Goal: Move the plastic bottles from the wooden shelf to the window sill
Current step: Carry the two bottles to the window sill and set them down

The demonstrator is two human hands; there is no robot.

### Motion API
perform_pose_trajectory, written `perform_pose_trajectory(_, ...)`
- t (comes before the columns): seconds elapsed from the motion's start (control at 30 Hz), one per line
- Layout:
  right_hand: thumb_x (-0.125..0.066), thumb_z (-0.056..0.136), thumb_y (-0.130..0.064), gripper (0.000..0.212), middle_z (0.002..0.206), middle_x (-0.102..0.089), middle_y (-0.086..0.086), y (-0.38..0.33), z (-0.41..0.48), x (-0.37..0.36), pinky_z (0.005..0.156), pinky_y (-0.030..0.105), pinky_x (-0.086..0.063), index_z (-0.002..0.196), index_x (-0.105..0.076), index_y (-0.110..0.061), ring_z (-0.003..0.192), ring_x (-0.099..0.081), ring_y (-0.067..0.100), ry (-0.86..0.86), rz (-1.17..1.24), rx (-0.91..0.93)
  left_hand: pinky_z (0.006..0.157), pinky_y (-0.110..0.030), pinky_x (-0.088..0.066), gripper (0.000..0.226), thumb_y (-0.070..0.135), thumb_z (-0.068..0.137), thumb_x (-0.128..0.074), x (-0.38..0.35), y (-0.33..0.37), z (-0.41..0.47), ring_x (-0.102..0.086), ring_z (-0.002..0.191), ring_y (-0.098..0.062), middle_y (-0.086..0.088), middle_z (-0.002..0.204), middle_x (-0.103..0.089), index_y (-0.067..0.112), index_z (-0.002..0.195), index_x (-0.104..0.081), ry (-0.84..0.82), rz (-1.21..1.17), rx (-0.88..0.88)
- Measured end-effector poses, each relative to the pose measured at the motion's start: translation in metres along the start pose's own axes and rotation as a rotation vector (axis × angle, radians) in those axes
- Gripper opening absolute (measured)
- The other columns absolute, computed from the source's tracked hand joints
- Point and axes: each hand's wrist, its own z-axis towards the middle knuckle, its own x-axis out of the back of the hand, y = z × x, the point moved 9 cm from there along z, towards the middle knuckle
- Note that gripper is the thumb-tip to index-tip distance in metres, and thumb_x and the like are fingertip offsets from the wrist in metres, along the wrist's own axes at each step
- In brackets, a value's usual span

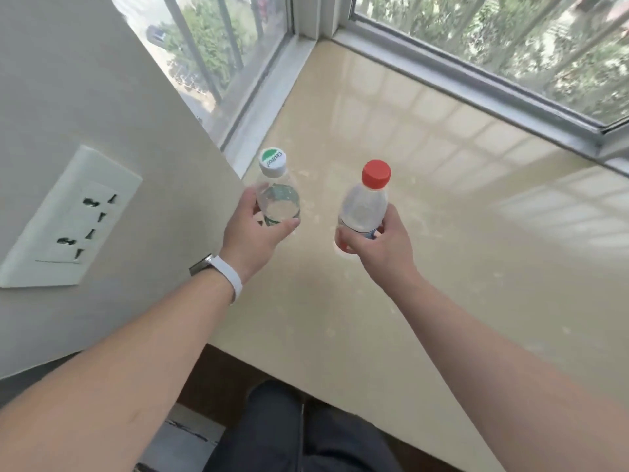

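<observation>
Over the near left end of the window sill (442, 240), just past the wall with its socket (68, 219), the left grip (252, 233) curls fingers and thumb round the lower body of the green-capped bottle (277, 199). Beside it, not touching, the red-capped bottle (364, 206) is clasped low, around its label, by the right grip (377, 243). Both bottles stand nearly upright, caps up, with their bases pointing down at the sill. Whether either base touches the sill cannot be told. Setting them down looks like a straight lowering along each bottle's long axis, and the left one lies nearer the wall and window frame (265, 97).
</observation>
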Motion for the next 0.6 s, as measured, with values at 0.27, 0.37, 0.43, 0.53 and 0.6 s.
perform_pose_trajectory(0.27,-0.082,0.076,-0.027,0.051,0.098,-0.064,-0.022,0.042,0.038,-0.030,0.076,0.015,-0.050,0.116,-0.051,-0.030,0.090,-0.063,-0.006,0.072,0.004,0.046,0.102,-0.034,-0.049,0.062,0.030,0.073,-0.084,-0.025,-0.039,0.044,-0.060,0.116,-0.003,0.021,0.116,-0.063,0.037,0.125,-0.050,-0.061,0.032,-0.079)
perform_pose_trajectory(0.37,-0.083,0.076,-0.027,0.054,0.101,-0.064,-0.025,0.047,0.041,-0.037,0.080,0.016,-0.051,0.120,-0.051,-0.031,0.095,-0.063,-0.004,0.085,0.004,0.071,0.092,-0.016,-0.047,0.061,0.022,0.076,-0.085,-0.032,-0.039,0.047,-0.060,0.112,0.001,0.016,0.116,-0.064,0.029,0.126,-0.050,-0.083,0.022,-0.116)
perform_pose_trajectory(0.43,-0.083,0.076,-0.028,0.057,0.103,-0.064,-0.024,0.050,0.041,-0.041,0.085,0.021,-0.052,0.123,-0.050,-0.032,0.098,-0.063,-0.002,0.090,0.003,0.077,0.094,-0.015,-0.046,0.064,0.022,0.076,-0.085,-0.032,-0.041,0.046,-0.059,0.114,0.001,0.016,0.118,-0.063,0.026,0.128,-0.049,-0.090,0.030,-0.137)
perform_pose_trajectory(0.53,-0.083,0.077,-0.031,0.060,0.107,-0.063,-0.020,0.053,0.040,-0.043,0.086,0.023,-0.053,0.125,-0.047,-0.033,0.099,-0.063,-0.001,0.086,0.004,0.068,0.104,-0.030,-0.047,0.066,0.028,0.074,-0.086,-0.031,-0.045,0.046,-0.059,0.118,-0.005,0.015,0.121,-0.062,0.027,0.127,-0.046,-0.105,0.060,-0.159)
perform_pose_trajectory(0.6,-0.083,0.076,-0.033,0.062,0.108,-0.063,-0.019,0.054,0.040,-0.044,0.087,0.024,-0.053,0.125,-0.046,-0.034,0.099,-0.063,-0.001,0.086,-0.007,0.058,0.104,-0.034,-0.049,0.065,0.027,0.074,-0.086,-0.032,-0.045,0.046,-0.060,0.118,-0.007,0.013,0.121,-0.062,0.026,0.125,-0.046,-0.119,0.075,-0.169)
